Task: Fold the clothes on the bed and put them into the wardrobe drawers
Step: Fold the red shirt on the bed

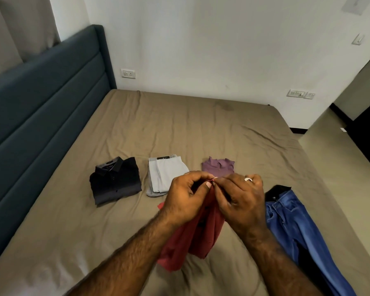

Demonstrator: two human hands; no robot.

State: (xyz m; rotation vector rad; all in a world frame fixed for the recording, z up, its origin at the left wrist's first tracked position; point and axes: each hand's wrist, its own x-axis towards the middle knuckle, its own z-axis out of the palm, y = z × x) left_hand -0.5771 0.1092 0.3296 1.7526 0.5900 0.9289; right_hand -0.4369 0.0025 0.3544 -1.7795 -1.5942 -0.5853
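— While both hands meet at the top edge of the red garment (192, 236), which step would you say is under way?

— Folding, I think, and early in it. The left hand (184, 199) and the right hand (241, 199) each pinch that edge between thumb and curled fingers, close together, and the cloth hangs down from them in loose folds toward the near part of the bed (212, 129). Its lower end looks to be on or just above the sheet; I cannot tell which.

— How much is already done?

— Three pieces lie folded in a row beyond the hands: a black shirt (115, 180) at the left, a pale grey piece (165, 174) in the middle, and a purple top (218, 166) just behind the fingers. The blue jeans (297, 227) lie unfolded at the right, running toward the near edge, with something dark at their far end.

— So what does the next move call for?

— Probably drawing the hands apart along the edge to spread the red garment, then laying it flat in the open space near the person. Both pinches need to hold, or the cloth would drop in a heap.

— And the drawers?

— No wardrobe is in view, so putting away seems some way off.
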